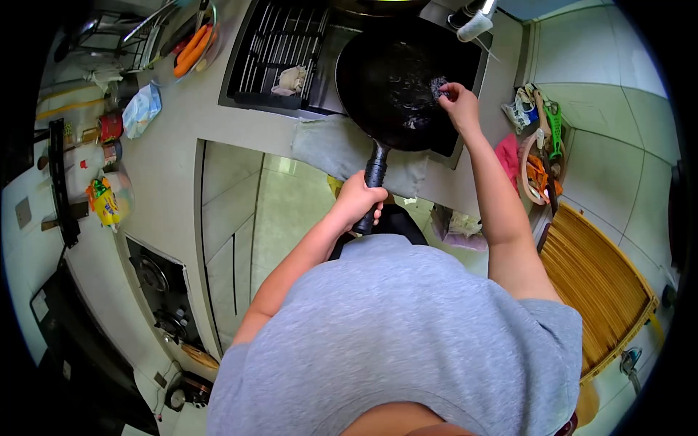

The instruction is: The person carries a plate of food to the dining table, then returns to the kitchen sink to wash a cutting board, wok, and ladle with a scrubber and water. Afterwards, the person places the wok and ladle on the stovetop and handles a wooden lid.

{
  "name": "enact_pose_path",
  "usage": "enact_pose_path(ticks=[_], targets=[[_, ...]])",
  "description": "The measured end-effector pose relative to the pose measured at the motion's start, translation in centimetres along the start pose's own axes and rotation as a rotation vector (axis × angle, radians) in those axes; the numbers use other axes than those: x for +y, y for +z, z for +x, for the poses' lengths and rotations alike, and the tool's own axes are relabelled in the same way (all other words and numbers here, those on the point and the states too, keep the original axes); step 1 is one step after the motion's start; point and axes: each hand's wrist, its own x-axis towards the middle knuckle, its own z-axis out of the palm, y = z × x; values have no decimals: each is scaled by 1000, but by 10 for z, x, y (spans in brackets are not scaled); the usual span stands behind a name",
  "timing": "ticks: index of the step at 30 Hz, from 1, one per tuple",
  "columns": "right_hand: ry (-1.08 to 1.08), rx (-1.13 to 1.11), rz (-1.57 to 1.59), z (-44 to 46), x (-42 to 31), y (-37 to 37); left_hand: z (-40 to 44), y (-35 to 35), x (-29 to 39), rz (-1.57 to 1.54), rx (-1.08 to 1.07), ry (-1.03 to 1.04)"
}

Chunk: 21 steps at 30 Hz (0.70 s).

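A large black wok [389, 80] rests over the sink, wet and shiny inside. My left hand [358, 200] is wrapped round its black handle [375, 171], which points toward my body. At the wok's right inner side, my right hand [459, 106] pinches a dark, wiry steel wool scrubber [439, 87] between thumb and fingers. A light cloth [331, 149] hangs over the counter edge beneath the wok.
The sink has a drying rack [280, 47] on its left, with a pale crumpled cloth [290, 80]. A bowl with carrots [195, 49] and a blue-white packet [142, 110] sit further left. A faucet [472, 22] stands behind the wok; a utensil basket [538, 171] is at right.
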Motion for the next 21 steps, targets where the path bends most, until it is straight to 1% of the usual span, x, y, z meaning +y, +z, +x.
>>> enact_pose_path(ticks=[2,4,8,10,13,14,16,19,21], targets=[[-13,49,61,-15,4,-9,-8,7,8,36,13,-3],[-52,126,93,-24,8,-20,-20,15,16,100,71,0],[-52,238,200,-37,10,-33,-42,28,45,181,111,-32],[-34,213,177,-41,10,-38,-48,33,53,261,103,-33],[-24,272,227,-51,8,-40,-56,43,62,352,195,-7],[-33,285,235,-54,8,-41,-60,47,66,380,196,-10],[-15,308,272,-57,15,-36,-66,55,72,491,256,29],[18,266,228,-64,19,-31,-79,65,75,592,324,61],[37,283,197,-69,20,-28,-86,68,74,653,358,85]])
